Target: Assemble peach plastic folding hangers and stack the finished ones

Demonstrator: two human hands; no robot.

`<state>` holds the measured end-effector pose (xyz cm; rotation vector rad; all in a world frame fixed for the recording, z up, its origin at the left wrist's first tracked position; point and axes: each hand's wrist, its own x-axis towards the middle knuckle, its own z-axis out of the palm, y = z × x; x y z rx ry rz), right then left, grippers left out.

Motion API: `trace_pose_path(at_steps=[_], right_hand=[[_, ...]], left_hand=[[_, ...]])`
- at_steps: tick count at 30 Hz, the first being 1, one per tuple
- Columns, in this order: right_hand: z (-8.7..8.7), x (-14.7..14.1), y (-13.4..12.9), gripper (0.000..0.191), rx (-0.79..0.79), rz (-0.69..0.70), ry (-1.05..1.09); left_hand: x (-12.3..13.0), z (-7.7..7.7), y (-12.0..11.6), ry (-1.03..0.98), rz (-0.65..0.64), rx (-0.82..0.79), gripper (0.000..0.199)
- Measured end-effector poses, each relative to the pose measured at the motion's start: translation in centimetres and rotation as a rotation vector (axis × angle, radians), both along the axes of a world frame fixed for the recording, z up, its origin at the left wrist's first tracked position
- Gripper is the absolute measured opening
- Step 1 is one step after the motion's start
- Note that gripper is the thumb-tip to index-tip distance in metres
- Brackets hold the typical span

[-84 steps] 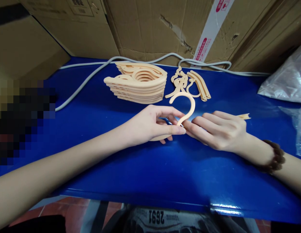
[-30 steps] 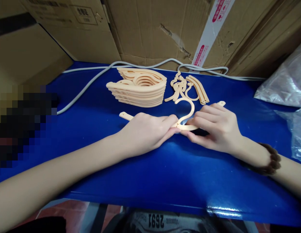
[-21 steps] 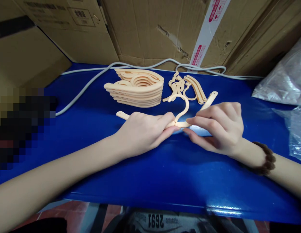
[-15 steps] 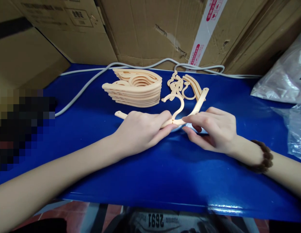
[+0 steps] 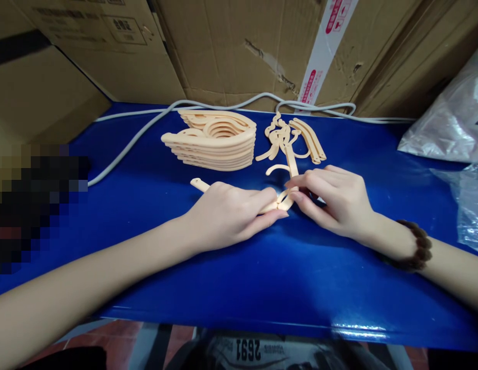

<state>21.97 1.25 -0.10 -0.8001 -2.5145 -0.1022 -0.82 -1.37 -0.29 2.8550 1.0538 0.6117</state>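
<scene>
A cream plastic folding clothes hanger [image 5: 293,168] is held between my two hands, just above the blue table. My left hand [image 5: 233,213] is closed around its left arm, the free end poking out beyond the knuckles. Thumb and fingers of my right hand [image 5: 335,198] pinch the other arm, which points up and away at an angle to the first. The curved hook shows behind the joint, partly covered by that arm. Beyond my left hand stands a stack of folded hangers [image 5: 211,149]. Loose hooks [image 5: 276,137] and curved hanger arms [image 5: 310,141] lie behind the held hanger.
A grey-white cable [image 5: 134,139] runs along the back of the blue table [image 5: 239,288]. Cardboard boxes [image 5: 231,56] stand behind it. Clear plastic bags [image 5: 446,123] lie at the right. A dark blurred-out object [image 5: 34,205] is at the left.
The hanger's right arm has swung from pointing right to pointing upward, folding toward the hook. Both hands, with the joint between them, have shifted slightly; the right fingers have closed on the arm.
</scene>
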Motion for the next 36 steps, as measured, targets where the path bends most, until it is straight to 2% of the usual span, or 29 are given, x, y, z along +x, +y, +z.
trace_pose_path(at_steps=[9, 18, 24, 36], right_hand=[[-0.1, -0.1, 0.3, 0.019, -0.074, -0.021, 0.002], [0.1, -0.2, 0.5, 0.015, -0.161, -0.129, 0.121], [-0.1, -0.1, 0.7, 0.004, -0.221, -0.120, 0.110], [-0.6, -0.1, 1.3, 0.013, -0.181, -0.128, -0.015]], left_hand=[[0.1, -0.1, 0.2, 0.026, -0.017, -0.041, 0.034], [0.1, -0.3, 0.0, 0.059, -0.062, 0.032, 0.032], [0.0, -0.8, 0.2, 0.086, -0.096, 0.040, 0.030], [0.2, -0.6, 0.2, 0.106, -0.135, 0.119, 0.028]])
